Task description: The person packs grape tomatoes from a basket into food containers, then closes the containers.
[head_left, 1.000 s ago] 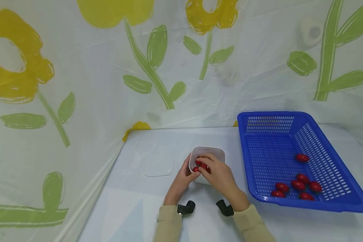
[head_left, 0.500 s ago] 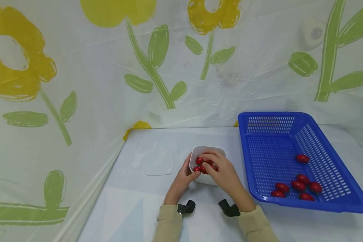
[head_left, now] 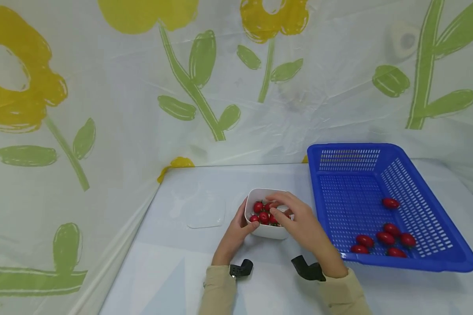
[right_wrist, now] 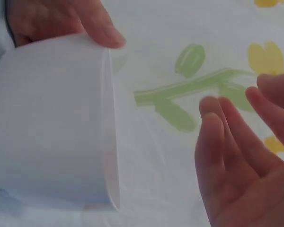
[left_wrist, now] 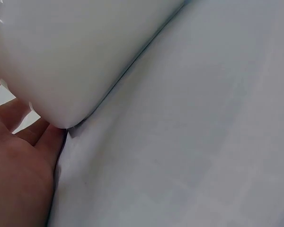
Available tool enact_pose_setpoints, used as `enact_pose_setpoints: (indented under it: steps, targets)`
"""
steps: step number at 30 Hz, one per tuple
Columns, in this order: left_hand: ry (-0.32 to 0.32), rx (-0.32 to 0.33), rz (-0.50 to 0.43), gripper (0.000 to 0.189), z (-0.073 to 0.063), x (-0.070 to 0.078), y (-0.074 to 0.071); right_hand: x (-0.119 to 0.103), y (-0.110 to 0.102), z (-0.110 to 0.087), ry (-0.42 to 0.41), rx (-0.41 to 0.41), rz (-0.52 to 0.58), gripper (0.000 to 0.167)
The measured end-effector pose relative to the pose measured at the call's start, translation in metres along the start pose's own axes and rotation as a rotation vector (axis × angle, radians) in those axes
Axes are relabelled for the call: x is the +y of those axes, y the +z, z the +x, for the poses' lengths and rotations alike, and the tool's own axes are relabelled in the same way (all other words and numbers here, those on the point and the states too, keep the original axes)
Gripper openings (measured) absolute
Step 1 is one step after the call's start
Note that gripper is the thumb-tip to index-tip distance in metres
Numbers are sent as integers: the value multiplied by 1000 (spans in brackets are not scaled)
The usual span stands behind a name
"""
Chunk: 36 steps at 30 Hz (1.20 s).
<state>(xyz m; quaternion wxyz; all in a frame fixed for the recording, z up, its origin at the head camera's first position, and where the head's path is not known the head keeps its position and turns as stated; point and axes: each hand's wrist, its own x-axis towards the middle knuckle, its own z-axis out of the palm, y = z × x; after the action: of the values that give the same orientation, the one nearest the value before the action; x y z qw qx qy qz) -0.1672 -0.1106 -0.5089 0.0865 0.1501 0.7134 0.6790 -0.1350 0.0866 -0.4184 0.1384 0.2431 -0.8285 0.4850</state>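
A small white square container (head_left: 269, 232) stands on the table with several red cherry tomatoes (head_left: 263, 217) in its lower part. My left hand (head_left: 233, 234) grips its left side, the thumb hooked over the near rim; in the left wrist view, fingers of the left hand (left_wrist: 19, 165) show beside the container's wall (left_wrist: 61, 56). Over the right part of the opening hovers my right hand (head_left: 305, 223), its fingers loosely bent. The right wrist view shows nothing between the fingers of the right hand (right_wrist: 241, 156), which sit apart from the container's rim (right_wrist: 111, 127).
To the right stands a blue perforated basket (head_left: 319, 197), holding several red cherry tomatoes (head_left: 385, 238) mostly near its front. A clear flat square lid (head_left: 206, 213) lies on the table left of the container. Behind the table hangs a flower-print cloth (head_left: 142, 140).
My right hand has drawn back to the right from inside the container, uncovering the tomatoes there. The left hand keeps its grip on the container.
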Motion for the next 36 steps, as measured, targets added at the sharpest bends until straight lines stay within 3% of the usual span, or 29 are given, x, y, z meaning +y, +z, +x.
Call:
enact_pose_setpoints:
  steps: [7,12,17,23,27,33,36]
  targets:
    - [-13,-3,27,69,-4,7,0,-4,-13,-3,64,-141,14,46]
    - [1,2,5,71,-4,3,-1,-6,-22,-6,86,-190,-20,49]
    - [5,12,0,70,1,-11,-3,-4,-33,-9,93,-166,-47,51]
    - [-7,34,38,68,5,-21,-5,2,-42,-10,127,-129,55,47]
    - [-12,23,6,69,3,-15,-3,6,-49,-13,142,-111,98,46]
    - [-13,17,27,73,-4,4,2,11,-68,-18,132,-53,70,43]
    - [-13,18,29,73,-2,0,2,14,-78,-21,124,-14,54,42]
